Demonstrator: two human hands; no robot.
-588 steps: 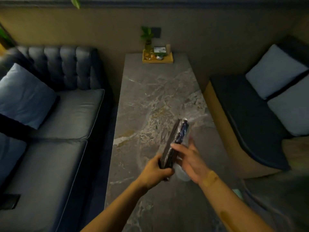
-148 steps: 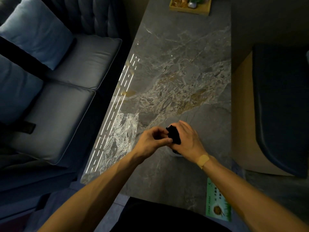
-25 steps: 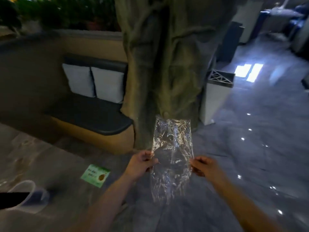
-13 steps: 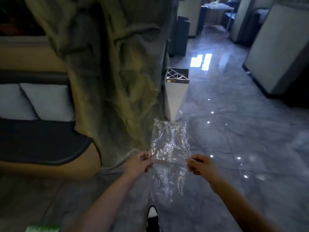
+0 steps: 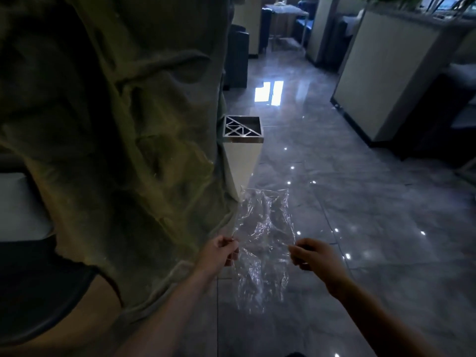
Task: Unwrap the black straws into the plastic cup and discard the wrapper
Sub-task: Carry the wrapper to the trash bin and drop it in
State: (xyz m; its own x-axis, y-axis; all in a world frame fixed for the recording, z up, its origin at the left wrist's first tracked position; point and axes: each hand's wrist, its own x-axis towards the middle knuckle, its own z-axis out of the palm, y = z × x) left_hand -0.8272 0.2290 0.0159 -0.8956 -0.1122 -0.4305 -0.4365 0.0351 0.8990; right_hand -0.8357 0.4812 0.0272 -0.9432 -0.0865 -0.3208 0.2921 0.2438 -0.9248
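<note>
A clear, crinkled plastic wrapper (image 5: pixel 262 235) hangs stretched flat in front of me, held by both side edges. My left hand (image 5: pixel 219 253) pinches its left edge and my right hand (image 5: pixel 313 256) pinches its right edge. The wrapper is empty; no straws show inside it. Neither the black straws nor the plastic cup is in view. Ahead stands a white square bin (image 5: pixel 243 150) with a metal lattice top, past the wrapper's upper edge.
A big rough rock-like pillar (image 5: pixel 116 137) fills the left side, close to my left arm. A bench with a pale cushion (image 5: pixel 18 207) lies at far left. Glossy grey floor tiles (image 5: pixel 360 202) stretch ahead and right. A white partition (image 5: pixel 381 73) stands at right.
The view has swung away from the table and moved forward along the floor; the pillar and the bin are nearer. Both hands keep the same hold on the wrapper.
</note>
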